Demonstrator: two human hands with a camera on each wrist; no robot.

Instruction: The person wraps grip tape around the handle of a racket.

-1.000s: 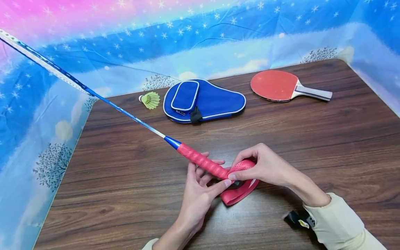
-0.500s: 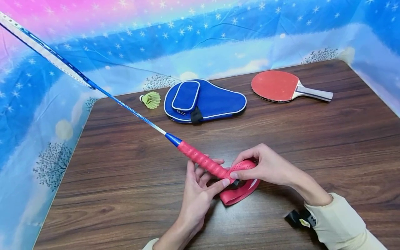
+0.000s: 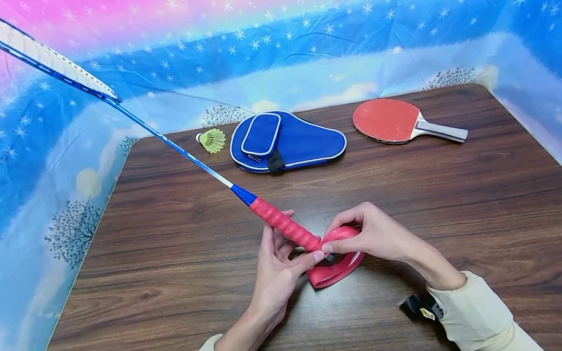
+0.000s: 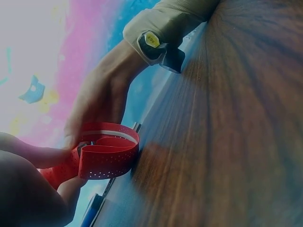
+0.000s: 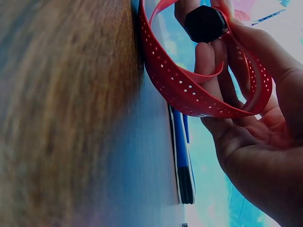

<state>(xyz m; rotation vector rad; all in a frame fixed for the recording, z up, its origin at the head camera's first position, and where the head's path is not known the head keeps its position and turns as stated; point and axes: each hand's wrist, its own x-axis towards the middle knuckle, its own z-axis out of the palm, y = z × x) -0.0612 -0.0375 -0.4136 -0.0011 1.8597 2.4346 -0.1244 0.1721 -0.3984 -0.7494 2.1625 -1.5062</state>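
Note:
A blue badminton racket slants up to the far left in the head view, its head partly out of frame. Red perforated grip tape covers the handle in ridged turns, and a loose loop of it hangs at the butt. My left hand holds the handle from below, thumb near the butt and fingers behind. With thumb and fingers my right hand pinches the tape at the handle's lower end. The black butt shows in the right wrist view, and the tape loop in the left wrist view.
Behind the hands on the wooden table lie a yellow-green shuttlecock, a blue paddle case with a small pocket, and a red table tennis paddle. Patterned cloth hangs around the table's edges.
The racket has rolled in the hands, so more of its string face shows. Its head end has risen and shifted left. Both hands stay at nearly the same spot on the handle.

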